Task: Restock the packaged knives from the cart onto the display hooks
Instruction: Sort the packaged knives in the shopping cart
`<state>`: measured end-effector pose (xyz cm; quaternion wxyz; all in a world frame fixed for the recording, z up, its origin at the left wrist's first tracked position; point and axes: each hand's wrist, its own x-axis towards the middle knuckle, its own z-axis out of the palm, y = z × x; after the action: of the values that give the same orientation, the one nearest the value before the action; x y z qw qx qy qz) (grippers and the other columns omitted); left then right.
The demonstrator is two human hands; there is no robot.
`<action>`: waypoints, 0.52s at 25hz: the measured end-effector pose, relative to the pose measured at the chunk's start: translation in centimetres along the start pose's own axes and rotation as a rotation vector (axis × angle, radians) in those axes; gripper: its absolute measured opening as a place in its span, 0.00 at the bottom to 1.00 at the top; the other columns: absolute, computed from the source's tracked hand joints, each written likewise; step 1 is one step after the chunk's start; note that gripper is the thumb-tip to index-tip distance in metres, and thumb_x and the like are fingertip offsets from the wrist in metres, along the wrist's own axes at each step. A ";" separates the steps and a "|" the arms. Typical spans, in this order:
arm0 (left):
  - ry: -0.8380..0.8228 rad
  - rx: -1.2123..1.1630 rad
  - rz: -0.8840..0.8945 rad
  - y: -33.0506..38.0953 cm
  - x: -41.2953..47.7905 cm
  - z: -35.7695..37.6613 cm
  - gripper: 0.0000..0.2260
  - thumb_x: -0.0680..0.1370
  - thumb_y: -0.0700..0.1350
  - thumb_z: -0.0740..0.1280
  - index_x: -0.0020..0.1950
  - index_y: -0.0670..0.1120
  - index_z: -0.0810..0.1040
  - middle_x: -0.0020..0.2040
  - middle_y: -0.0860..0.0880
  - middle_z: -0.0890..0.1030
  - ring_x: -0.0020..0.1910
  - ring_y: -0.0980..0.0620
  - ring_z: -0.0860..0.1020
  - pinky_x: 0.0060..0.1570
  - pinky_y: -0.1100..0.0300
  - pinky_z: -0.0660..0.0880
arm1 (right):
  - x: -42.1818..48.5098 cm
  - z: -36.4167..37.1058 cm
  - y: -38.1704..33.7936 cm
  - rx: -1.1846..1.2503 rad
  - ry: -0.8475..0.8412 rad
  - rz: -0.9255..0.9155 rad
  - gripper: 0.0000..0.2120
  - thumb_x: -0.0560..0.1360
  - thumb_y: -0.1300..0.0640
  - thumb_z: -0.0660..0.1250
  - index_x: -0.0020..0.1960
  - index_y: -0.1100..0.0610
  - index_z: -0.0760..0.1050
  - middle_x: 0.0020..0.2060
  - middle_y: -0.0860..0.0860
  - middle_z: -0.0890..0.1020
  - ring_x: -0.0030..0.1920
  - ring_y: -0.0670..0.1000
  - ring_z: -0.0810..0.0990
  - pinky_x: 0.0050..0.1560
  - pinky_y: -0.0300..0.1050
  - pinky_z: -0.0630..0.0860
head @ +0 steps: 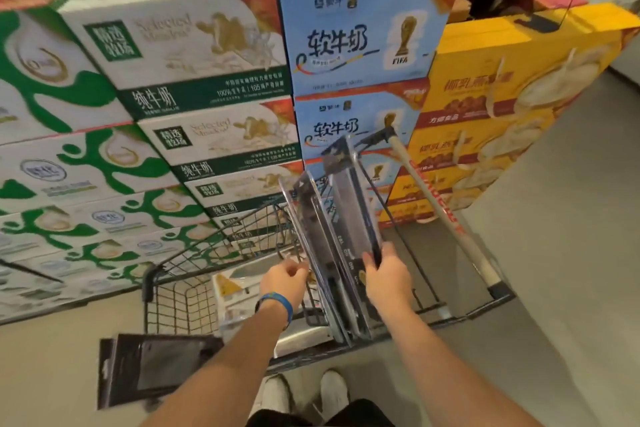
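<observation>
Several packaged knives (341, 218) in clear plastic with dark cards stand upright in the wire shopping cart (194, 260). My right hand (386, 276) grips the right edge of the nearest pack, thumb in front. My left hand (284, 279), with a blue wristband, has curled fingers at the left edge of the packs; whether it holds one is unclear. Another dark knife pack (152, 367) lies flat at the lower left, beside my left forearm. No display hooks are in view.
Stacked milk cartons (180, 55) in green-white and blue fill the left and centre behind the cart. Yellow boxes (491, 104) stand at the right. A cart handle bar (436, 204) runs diagonally at the right. Grey floor spreads right. My white shoes (304, 392) show below.
</observation>
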<state>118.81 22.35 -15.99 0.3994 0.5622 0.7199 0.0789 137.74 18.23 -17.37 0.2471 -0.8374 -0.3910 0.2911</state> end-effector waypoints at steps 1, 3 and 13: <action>-0.010 -0.012 -0.022 -0.1 0.1 0.1 0.16 0.82 0.57 0.60 0.40 0.49 0.77 0.29 0.50 0.76 0.29 0.52 0.74 0.26 0.61 0.64 | 0.3 1.4 0.7 -0.051 -0.081 0.006 0.09 0.84 0.48 0.60 0.59 0.53 0.70 0.44 0.53 0.82 0.43 0.56 0.81 0.39 0.49 0.75; -0.037 -0.034 -0.018 -0.4 0.7 0.2 0.18 0.83 0.57 0.57 0.40 0.48 0.75 0.30 0.49 0.75 0.29 0.51 0.73 0.27 0.61 0.65 | 1.1 3.6 1.3 -0.121 -0.278 0.029 0.12 0.85 0.49 0.57 0.63 0.55 0.70 0.51 0.57 0.82 0.49 0.58 0.81 0.49 0.52 0.77; -0.177 -0.209 0.036 -1.4 1.3 -0.5 0.17 0.83 0.53 0.60 0.39 0.46 0.75 0.36 0.46 0.77 0.37 0.49 0.77 0.36 0.58 0.73 | 1.6 6.5 1.1 -0.138 -0.236 0.132 0.18 0.85 0.48 0.56 0.69 0.57 0.70 0.54 0.55 0.81 0.50 0.59 0.80 0.50 0.54 0.77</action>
<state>117.32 23.16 -17.09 0.5161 0.5352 0.6595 0.1108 134.73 20.05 -23.16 0.1218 -0.8363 -0.3803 0.3758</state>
